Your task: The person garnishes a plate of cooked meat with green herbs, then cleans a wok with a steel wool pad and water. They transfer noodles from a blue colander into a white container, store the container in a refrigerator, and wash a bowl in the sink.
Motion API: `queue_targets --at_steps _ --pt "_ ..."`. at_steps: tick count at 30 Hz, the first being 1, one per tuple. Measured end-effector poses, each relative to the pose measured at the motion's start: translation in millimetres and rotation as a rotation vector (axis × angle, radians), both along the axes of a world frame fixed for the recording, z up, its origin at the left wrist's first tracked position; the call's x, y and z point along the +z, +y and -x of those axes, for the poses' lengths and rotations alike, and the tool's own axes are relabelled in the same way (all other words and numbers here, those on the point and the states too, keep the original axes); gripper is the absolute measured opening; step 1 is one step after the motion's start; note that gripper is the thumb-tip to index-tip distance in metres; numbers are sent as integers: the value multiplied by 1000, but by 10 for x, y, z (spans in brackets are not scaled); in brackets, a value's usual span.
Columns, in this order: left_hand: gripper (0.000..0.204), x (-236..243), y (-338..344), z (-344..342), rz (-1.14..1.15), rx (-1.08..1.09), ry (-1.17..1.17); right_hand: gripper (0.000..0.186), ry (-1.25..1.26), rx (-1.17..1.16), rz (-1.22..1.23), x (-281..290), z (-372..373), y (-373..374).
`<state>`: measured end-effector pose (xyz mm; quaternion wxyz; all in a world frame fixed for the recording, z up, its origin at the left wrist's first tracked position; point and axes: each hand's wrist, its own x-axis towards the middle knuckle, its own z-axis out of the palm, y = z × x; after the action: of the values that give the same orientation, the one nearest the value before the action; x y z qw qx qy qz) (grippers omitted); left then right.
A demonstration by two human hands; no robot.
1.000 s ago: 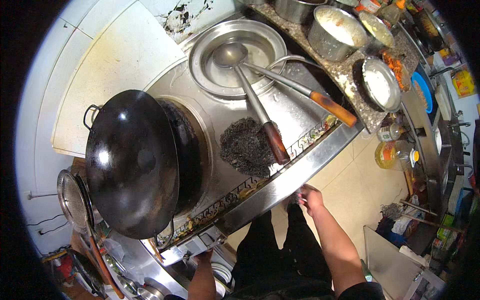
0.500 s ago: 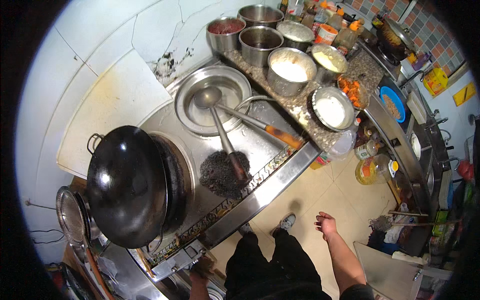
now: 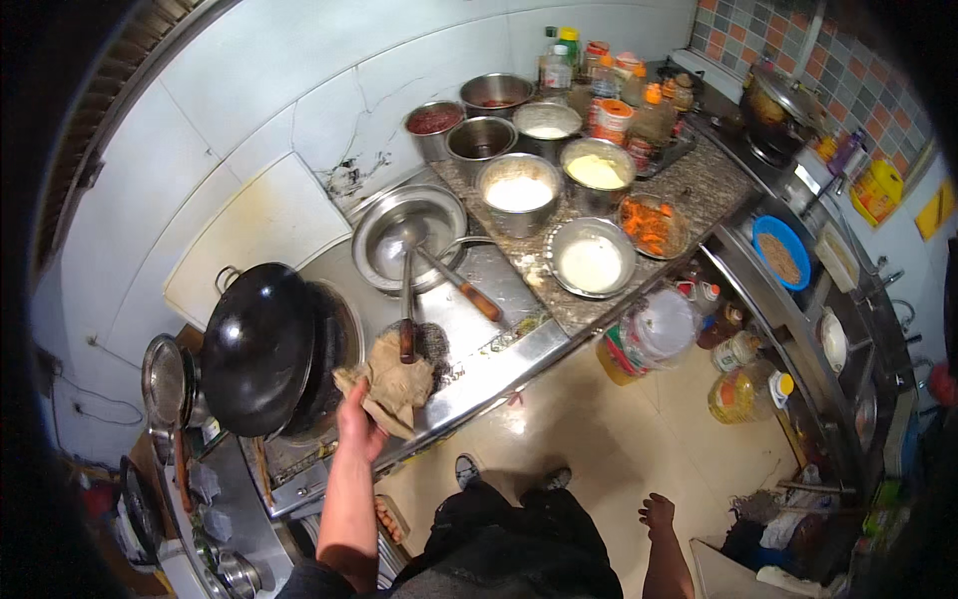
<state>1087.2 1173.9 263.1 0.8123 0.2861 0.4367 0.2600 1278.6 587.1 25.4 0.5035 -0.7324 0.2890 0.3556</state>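
My left hand [image 3: 361, 427] is closed on a crumpled brown cloth [image 3: 401, 379], held over the front of the steel stove top [image 3: 489, 344]. The cloth partly covers a round dark drain area and touches or overlaps the handle end of one ladle [image 3: 407, 309]; contact cannot be told. A second ladle [image 3: 467, 288] with a wooden handle lies beside it, both heads in a steel basin [image 3: 377, 268]. To the left of the cloth a black wok [image 3: 257, 349] is tilted up on the burner. My right hand [image 3: 657, 511] hangs low over the floor, fingers loosely apart and holding nothing.
Several steel pots [image 3: 519, 190] of ingredients stand on the stone counter [image 3: 699, 190], with bottles [image 3: 649, 115] behind. An oil jug [image 3: 743, 391] and a clear-lidded tub [image 3: 664, 329] sit on the floor at right. Strainers [image 3: 162, 384] hang left of the wok.
My left hand has risen from below the stove's front corner and reached forward over the stove, now with the cloth in it. My right hand has lowered. The whole view has shifted.
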Motion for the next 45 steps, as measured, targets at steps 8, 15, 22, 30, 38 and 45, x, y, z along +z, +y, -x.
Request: queue_targets --at_steps 8,15,22,30,38,45 --pt "48 -184 505 -1223 52 -156 -145 36 38 -340 -27 -79 250 -1237" --pt "52 -437 313 -1298 -31 50 17 24 167 -413 -113 -642 450 -1774" --pt "49 -331 -688 -1085 -238 173 82 34 57 -215 -244 -856 12 -1427" --pt "23 210 -1775 -2042 -610 -988 512 45 -154 243 250 -402 -1206 -947" --pt "24 296 -2143 -3493 -727 -975 308 49 -272 -228 -127 142 -2540 -1112" --pt "32 282 -3118 -4750 -490 -913 292 45 -493 -96 -243 1072 -4206 -652"
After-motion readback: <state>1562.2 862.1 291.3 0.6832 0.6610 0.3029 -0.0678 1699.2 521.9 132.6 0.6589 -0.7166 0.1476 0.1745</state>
